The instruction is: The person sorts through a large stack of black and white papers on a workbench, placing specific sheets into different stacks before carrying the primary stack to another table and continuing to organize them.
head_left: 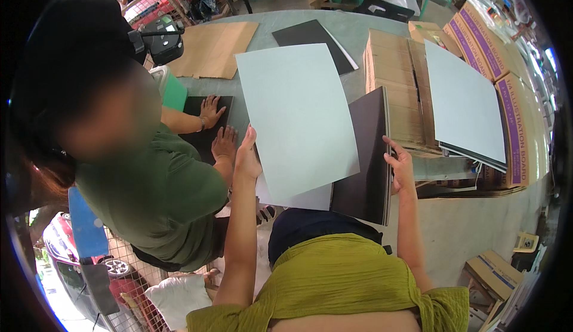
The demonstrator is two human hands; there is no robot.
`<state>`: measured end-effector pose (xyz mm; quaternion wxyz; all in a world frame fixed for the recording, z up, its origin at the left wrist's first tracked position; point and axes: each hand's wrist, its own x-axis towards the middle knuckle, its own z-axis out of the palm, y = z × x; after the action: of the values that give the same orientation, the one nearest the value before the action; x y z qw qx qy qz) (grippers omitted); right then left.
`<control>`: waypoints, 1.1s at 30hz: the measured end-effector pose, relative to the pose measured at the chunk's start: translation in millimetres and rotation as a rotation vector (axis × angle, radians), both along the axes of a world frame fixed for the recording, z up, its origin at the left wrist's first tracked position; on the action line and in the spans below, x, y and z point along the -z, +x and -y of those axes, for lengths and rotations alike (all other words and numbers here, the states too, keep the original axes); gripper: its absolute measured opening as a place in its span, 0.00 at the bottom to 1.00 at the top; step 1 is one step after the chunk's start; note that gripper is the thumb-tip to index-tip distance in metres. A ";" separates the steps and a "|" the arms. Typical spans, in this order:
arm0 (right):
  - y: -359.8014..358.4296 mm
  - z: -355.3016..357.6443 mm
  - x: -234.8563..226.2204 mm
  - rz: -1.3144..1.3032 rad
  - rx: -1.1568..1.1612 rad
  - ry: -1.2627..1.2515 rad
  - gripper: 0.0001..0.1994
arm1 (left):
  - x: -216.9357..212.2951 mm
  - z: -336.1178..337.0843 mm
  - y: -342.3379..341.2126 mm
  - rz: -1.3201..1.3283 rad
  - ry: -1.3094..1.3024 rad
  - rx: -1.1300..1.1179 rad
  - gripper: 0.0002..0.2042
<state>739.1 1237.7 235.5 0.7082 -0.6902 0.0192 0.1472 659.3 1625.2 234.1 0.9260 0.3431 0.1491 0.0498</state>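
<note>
A large white board is tilted in front of me, and my left hand grips its left edge, fingers mostly hidden behind it. Under its right side are black boards, several edges showing along the right. My right hand pinches that right edge with bent fingers. Part of another white board shows below, near my waist. To my left, a person in a dark green shirt lays both hands flat on a black board.
Cartons stand at the right, with white boards leaning on them. Farther back on the grey table lie a brown cardboard sheet and a black board. A green-and-white container stands beside the person.
</note>
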 end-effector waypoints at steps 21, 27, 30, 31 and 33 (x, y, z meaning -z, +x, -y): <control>-0.3 -0.1 12.4 -0.001 0.061 -0.023 0.25 | 84.2 -32.4 -41.6 0.033 -0.010 0.015 0.24; -3.5 -4.4 5.9 0.015 0.078 -0.053 0.26 | 88.1 -28.8 -44.2 0.037 -0.065 0.048 0.23; -4.3 -6.4 3.2 0.017 0.080 -0.042 0.26 | 87.8 -29.4 -45.8 0.049 -0.081 0.090 0.23; -4.5 -5.9 3.5 0.023 0.085 -0.042 0.26 | 86.4 -28.9 -44.9 0.051 -0.084 0.107 0.23; -5.0 -3.7 4.3 0.043 0.097 -0.051 0.25 | 84.0 -25.0 -40.9 0.037 -0.055 0.089 0.23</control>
<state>734.1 1241.4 231.2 0.6968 -0.7094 0.0412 0.0974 618.5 1650.2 150.1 0.9390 0.3228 0.1181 0.0109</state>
